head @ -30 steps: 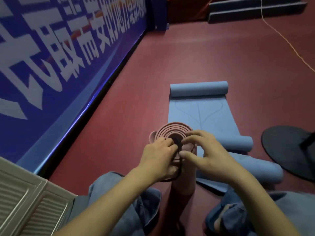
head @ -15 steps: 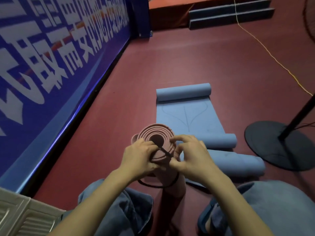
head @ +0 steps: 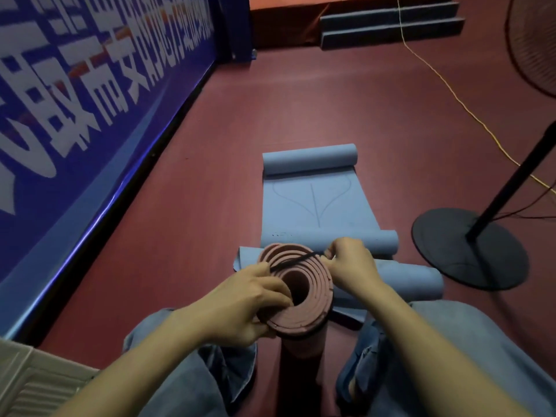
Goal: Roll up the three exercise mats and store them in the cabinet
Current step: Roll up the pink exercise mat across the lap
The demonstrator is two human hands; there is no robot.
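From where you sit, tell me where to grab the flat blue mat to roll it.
Grip the blue mat at its near curled end, both hands from above, fingers over the curl. That end lies closest, and it already forms a roll to push away across the floor.

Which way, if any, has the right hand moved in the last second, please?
Yes: the right hand has shifted from the pink rolled mat's centre to its right rim, stretching the black band across it.

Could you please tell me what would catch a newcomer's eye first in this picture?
Front and centre, a rolled pink mat stands on end between the person's knees, while the left hand and right hand stretch a black band across its top. Behind it, a blue mat lies partly unrolled on the red floor. A big blue banner lines the left wall.
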